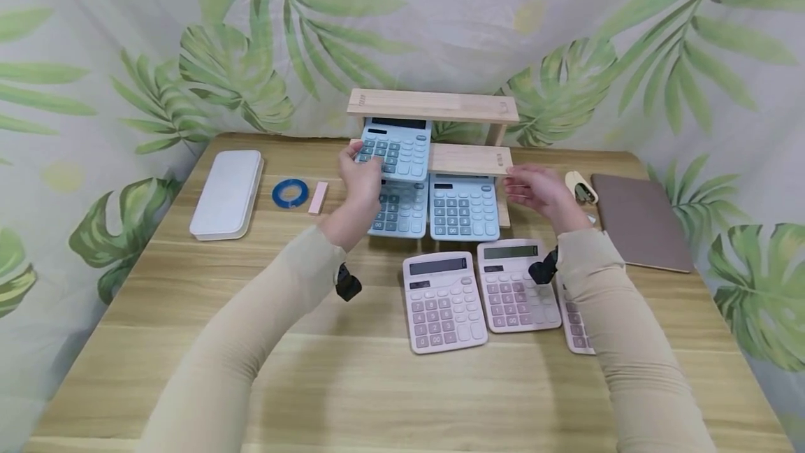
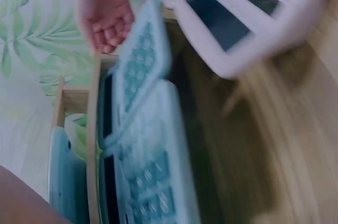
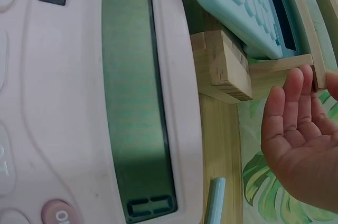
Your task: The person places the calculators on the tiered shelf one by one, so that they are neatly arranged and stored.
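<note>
My left hand (image 1: 362, 180) holds a blue calculator (image 1: 402, 149) by its lower left edge, thumb over the keys. That calculator leans on the middle step of a small wooden rack (image 1: 434, 105). Below it stand two more blue calculators, one partly behind my left hand and the other (image 1: 464, 210) to its right. My right hand (image 1: 537, 189) pinches the right end of the middle plank (image 1: 472, 158) between thumb and fingers. In the right wrist view the fingertips (image 3: 297, 78) touch the plank's end, and the thumb is mostly cut off.
Pink calculators (image 1: 445, 303) lie in front of the rack, one partly under my right sleeve. Left are a white case (image 1: 228, 194), a blue tape ring (image 1: 290, 193) and a pink stick (image 1: 318, 198). Right are a cream stapler (image 1: 581, 187) and a brown notebook (image 1: 638, 221).
</note>
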{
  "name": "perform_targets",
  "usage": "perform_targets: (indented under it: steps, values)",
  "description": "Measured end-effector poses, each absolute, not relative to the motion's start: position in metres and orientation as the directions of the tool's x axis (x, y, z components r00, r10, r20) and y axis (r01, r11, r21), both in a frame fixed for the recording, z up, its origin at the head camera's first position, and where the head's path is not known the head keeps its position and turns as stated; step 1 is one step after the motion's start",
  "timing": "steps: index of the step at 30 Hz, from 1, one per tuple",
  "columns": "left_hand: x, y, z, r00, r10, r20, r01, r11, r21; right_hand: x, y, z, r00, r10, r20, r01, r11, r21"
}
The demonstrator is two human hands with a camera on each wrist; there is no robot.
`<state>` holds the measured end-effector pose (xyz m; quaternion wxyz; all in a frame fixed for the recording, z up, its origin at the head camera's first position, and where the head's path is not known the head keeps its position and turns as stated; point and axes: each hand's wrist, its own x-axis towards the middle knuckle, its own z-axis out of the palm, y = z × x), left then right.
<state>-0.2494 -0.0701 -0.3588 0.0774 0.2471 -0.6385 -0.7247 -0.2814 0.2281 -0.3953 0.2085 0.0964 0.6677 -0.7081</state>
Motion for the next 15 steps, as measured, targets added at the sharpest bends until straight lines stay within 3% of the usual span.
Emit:
perform_targets:
  steps: [7,15]
  values:
    - [-0.237,-0.082,-0.371,-0.933,-0.333,-0.14,-0.143,-0.014,0.99,-0.28,0.227,-0.394,-0.892,-0.199,-0.407,0.425,-0.059,-0.903]
    - [-0.239,-0.085,-0.379,-0.955,-0.297,-0.005,-0.02,0.047,0.999,-0.28,0.228,-0.396,-0.894,-0.181,-0.409,0.416,0.0,-0.909]
